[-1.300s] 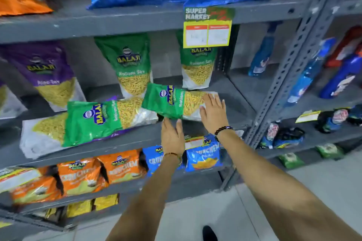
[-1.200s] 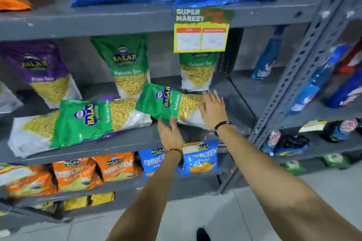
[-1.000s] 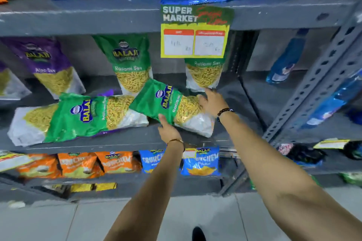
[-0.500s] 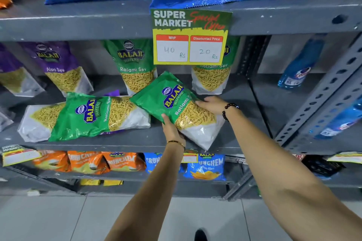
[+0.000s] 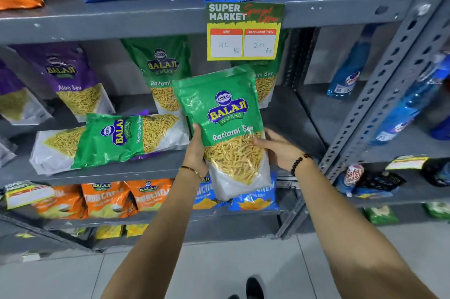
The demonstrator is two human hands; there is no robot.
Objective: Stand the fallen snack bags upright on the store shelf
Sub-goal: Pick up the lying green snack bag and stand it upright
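The green Ratlami Sev bag (image 5: 225,128), flat on the shelf (image 5: 109,172) a second ago, is now lifted nearly upright off its front edge, left hand (image 5: 196,150) and right hand (image 5: 280,150) clasping its sides, while another fallen bag (image 5: 114,140) lies beside it.

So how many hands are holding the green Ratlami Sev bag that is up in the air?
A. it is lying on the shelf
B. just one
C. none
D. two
D: the left hand grips one side of the held green bag and the right hand grips the other, keeping it upright in front of the shelf.
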